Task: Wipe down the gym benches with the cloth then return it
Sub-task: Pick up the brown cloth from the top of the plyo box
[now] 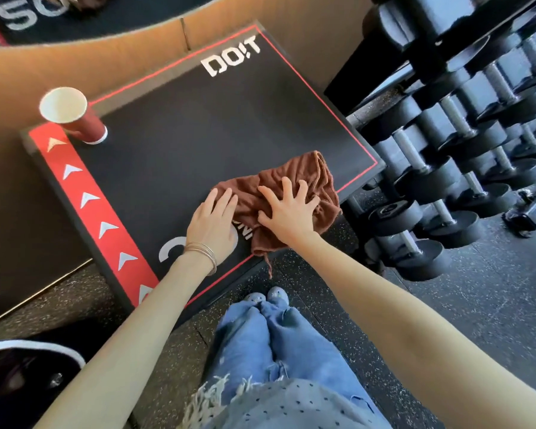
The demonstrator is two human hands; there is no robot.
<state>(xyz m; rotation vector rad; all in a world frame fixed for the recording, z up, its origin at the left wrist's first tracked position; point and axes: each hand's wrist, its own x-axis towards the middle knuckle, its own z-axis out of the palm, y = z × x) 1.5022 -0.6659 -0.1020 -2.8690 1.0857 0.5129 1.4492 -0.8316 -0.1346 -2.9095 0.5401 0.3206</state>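
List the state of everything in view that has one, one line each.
cloth: crumpled on the bench, one end hanging over the near edge
left hand: flat, fingers straight, tips on the cloth's edge
right hand: fingers spread, pressing on the cloth
bench: black top flat, mostly uncovered
paper cup: standing, no lid, on the bench's far left corner
dumbbells: racked beside the bench

One wide-angle camera on the person's head looks forward and steeply down at the table [198, 125], near enough that the left hand [212, 226] and right hand [287, 212] reach it; the person's legs [270, 335] show at the bottom edge.
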